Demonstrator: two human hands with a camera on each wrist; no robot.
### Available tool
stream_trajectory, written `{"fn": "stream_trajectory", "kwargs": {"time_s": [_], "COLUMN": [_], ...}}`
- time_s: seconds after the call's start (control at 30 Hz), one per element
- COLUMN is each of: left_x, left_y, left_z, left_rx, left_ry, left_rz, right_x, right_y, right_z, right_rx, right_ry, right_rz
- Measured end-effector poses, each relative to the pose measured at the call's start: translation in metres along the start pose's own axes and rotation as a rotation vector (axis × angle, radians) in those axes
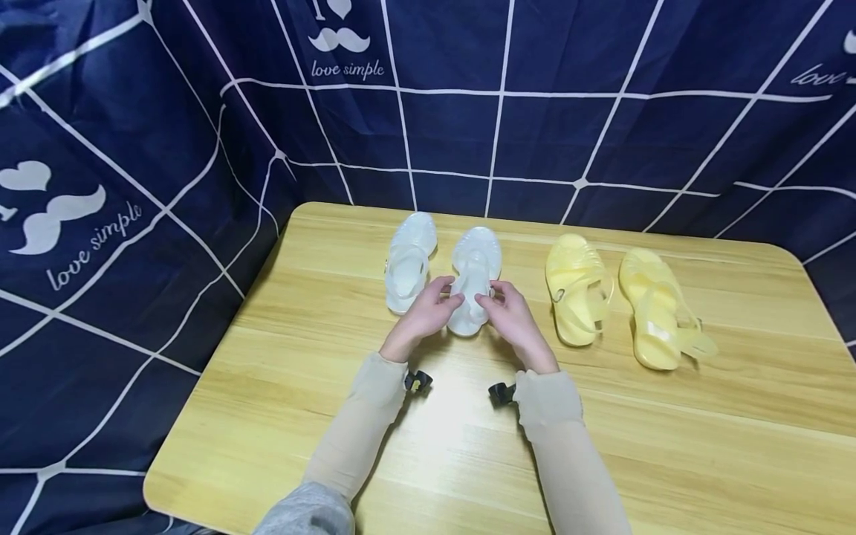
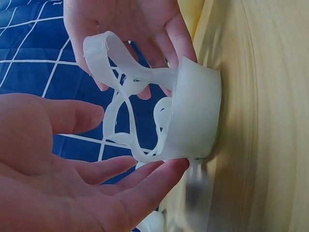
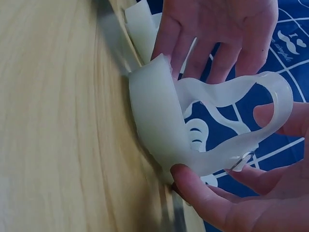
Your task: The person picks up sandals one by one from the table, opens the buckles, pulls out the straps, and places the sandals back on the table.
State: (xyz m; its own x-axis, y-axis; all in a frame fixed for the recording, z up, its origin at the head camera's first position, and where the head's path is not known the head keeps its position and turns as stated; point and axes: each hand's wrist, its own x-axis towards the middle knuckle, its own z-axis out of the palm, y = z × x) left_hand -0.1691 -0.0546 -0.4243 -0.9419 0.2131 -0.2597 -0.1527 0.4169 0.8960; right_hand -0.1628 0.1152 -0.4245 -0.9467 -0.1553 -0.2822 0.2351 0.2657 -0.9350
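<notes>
Head view shows a white jelly sandal (image 1: 475, 281) toward the far side of the wood-grain desk (image 1: 735, 423), sole down and toe pointing away from the person; it is glossy and slightly translucent, with a ribbed, rounded toe, narrow straps and a thick, pale heel; whether that heel fully touches the wood cannot be told. Left wrist view shows the heel strap standing up behind the foot opening as a thin, curving loop; right wrist view adds a small metal buckle (image 3: 245, 159) on the side strap.

Both hands flank the sandal's rear half; the left grip (image 1: 430, 308) is loose, its fingers extended along the side, one fingertip against the bottom edge of the heel and the thumb apart near the strap; the right grip (image 1: 511, 308) is likewise relaxed, one fingertip touching the lower edge of the heel, other fingers beside the buckle and the thumb by the heel strap.

Just left of this sandal lies its white mate (image 1: 409, 260), also toe away; to the right, well apart, sit two pale yellow sandals (image 1: 578, 291), straps partly splayed; a navy cloth (image 1: 455, 134) with white lines hangs behind the desk.
</notes>
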Motion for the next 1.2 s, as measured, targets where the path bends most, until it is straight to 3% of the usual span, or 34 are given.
{"fn": "stream_trajectory", "kwargs": {"time_s": [0.43,0.77,0.93,1.2], "left_x": [-0.001,-0.004,-0.004,-0.006], "left_y": [0.001,0.002,0.002,0.002], "left_z": [0.005,0.006,0.008,0.011], "left_rx": [0.064,0.071,0.03,0.027], "left_ry": [-0.02,-0.053,-0.083,-0.104], "left_rz": [0.014,0.038,0.051,0.031], "right_x": [-0.002,-0.008,-0.011,-0.018], "right_y": [0.002,0.007,0.01,0.011], "right_z": [-0.011,-0.021,-0.027,-0.035], "right_rx": [0.013,-0.003,-0.02,-0.067], "right_ry": [-0.033,-0.056,-0.091,-0.117], "right_rz": [0.065,0.031,0.017,0.004]}}
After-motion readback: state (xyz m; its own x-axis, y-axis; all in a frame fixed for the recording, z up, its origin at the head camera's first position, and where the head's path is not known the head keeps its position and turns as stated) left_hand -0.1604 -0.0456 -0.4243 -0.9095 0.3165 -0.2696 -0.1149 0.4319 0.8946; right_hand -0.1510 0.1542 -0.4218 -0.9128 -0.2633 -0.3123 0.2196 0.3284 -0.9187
